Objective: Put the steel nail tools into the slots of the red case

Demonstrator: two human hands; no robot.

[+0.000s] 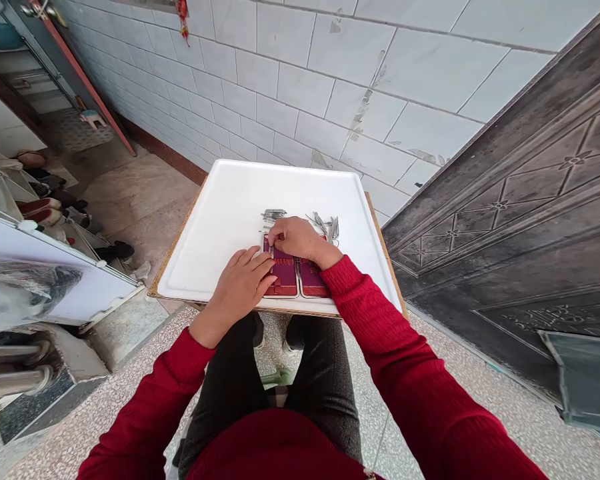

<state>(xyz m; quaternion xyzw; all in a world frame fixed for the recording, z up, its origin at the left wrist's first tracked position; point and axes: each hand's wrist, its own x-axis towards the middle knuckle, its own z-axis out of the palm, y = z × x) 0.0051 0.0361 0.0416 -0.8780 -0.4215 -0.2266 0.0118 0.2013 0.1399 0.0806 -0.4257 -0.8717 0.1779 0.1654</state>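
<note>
A red and purple manicure case [286,285] with metal rims and small red loops lies unfolded near the front of the white tabletop. My left hand [240,283] rests palm down at the case's left edge, its fingers stretched out and touching it. Over the upper left half, my right hand [300,240] pinches a slim metal manicure tool [271,251]; its exact kind is too small to tell. Beyond the case sit several nail clippers [273,215] in a group. Metal scissor-like tools [333,227] lie to the right, partly behind my right hand.
The white tabletop [220,207] has a raised rim and stands against a tiled wall [290,87]. A dark patterned metal door [510,213] is on the right. Shoes on a rack [45,210] and a white cabinet [55,267] stand at the left.
</note>
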